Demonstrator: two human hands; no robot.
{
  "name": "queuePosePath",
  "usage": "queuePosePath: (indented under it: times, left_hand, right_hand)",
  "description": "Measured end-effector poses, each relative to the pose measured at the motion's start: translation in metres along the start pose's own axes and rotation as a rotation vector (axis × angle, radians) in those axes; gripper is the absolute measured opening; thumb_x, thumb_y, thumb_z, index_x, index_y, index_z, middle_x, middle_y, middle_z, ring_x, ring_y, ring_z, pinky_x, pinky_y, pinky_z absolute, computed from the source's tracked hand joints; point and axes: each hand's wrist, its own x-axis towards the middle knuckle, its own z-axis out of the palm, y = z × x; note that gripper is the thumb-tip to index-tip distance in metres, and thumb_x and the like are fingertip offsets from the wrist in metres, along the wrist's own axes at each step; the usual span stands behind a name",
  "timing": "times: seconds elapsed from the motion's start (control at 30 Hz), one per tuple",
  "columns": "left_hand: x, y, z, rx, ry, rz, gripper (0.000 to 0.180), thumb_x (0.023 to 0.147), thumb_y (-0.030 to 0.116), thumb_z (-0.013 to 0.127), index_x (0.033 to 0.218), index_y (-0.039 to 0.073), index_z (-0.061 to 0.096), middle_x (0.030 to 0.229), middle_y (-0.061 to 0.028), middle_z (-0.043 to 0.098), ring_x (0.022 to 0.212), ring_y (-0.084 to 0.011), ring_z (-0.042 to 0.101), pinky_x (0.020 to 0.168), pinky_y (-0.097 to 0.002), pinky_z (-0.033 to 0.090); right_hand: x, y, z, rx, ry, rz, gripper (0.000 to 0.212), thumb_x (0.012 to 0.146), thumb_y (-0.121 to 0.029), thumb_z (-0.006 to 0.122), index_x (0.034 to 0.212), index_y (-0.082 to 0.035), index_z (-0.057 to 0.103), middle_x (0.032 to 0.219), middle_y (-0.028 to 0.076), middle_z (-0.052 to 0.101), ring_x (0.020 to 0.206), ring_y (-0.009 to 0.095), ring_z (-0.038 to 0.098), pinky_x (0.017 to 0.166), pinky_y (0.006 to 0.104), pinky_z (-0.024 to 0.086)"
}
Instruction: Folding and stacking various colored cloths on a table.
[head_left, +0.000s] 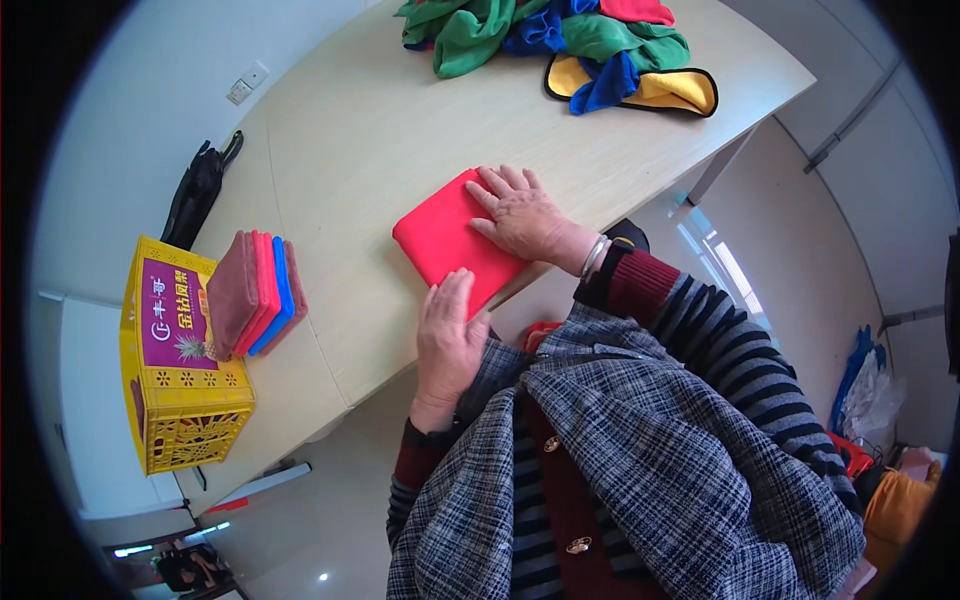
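A red cloth, folded into a neat square, lies flat near the front edge of the table. My right hand rests on its right side with the fingers spread. At its near corner, my left hand lies with fingers stretched out, the tips touching the cloth. Neither hand grips it. To the left, several folded cloths in brown, red and blue stand on edge in a row against a yellow plastic crate.
A heap of loose green, blue, red and yellow cloths covers the far end of the pale table. Behind the crate, a black folded umbrella leans by the wall. Bags and cloths lie on the floor at the right.
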Motion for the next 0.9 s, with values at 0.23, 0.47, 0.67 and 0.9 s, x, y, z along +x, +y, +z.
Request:
queuePosePath:
  times: [0.23,0.47,0.67,0.9]
  left_hand:
    - [0.059,-0.033,-0.002,0.469,0.04,-0.041,0.064,0.103,0.038,0.052,0.151,-0.001,0.039,0.158,-0.022,0.037,0.148,-0.0373,0.033,0.123,-0.0494,0.024]
    - [0.064,-0.055,0.011,0.416,0.002,-0.086,0.069,0.104,0.047,0.046,0.154,0.001,0.035,0.159,-0.0223,0.035,0.15,-0.0365,0.028,0.123,-0.0499,0.022]
    - [0.073,-0.062,0.002,0.492,-0.033,-0.186,0.065,0.105,0.043,0.047,0.154,0.003,0.035,0.157,-0.0216,0.038,0.148,-0.0368,0.032,0.12,-0.0476,0.028]
    - [0.058,-0.063,-0.013,0.492,0.075,-0.143,0.052,0.104,0.038,0.05,0.141,0.001,0.049,0.136,-0.0222,0.056,0.127,-0.0376,0.052,0.107,-0.048,0.041]
  right_hand:
    - [0.006,-0.025,0.008,-0.046,0.048,-0.185,0.063,0.101,-0.048,0.048,0.152,-0.011,0.043,0.159,0.015,0.038,0.15,0.035,0.028,0.124,0.05,0.019]
    - [0.009,-0.009,0.015,0.08,0.028,-0.17,0.063,0.101,-0.047,0.049,0.151,-0.01,0.045,0.159,0.015,0.039,0.151,0.032,0.027,0.124,0.0499,0.017]
    - [-0.015,-0.005,-0.004,0.188,0.16,-0.139,0.053,0.096,-0.034,0.06,0.143,-0.009,0.053,0.154,0.015,0.045,0.148,0.033,0.034,0.121,0.0508,0.026]
    - [-0.069,0.009,-0.034,0.216,0.056,-0.451,0.038,0.09,-0.015,0.065,0.128,-0.01,0.064,0.144,0.013,0.055,0.14,0.033,0.045,0.117,0.0504,0.034]
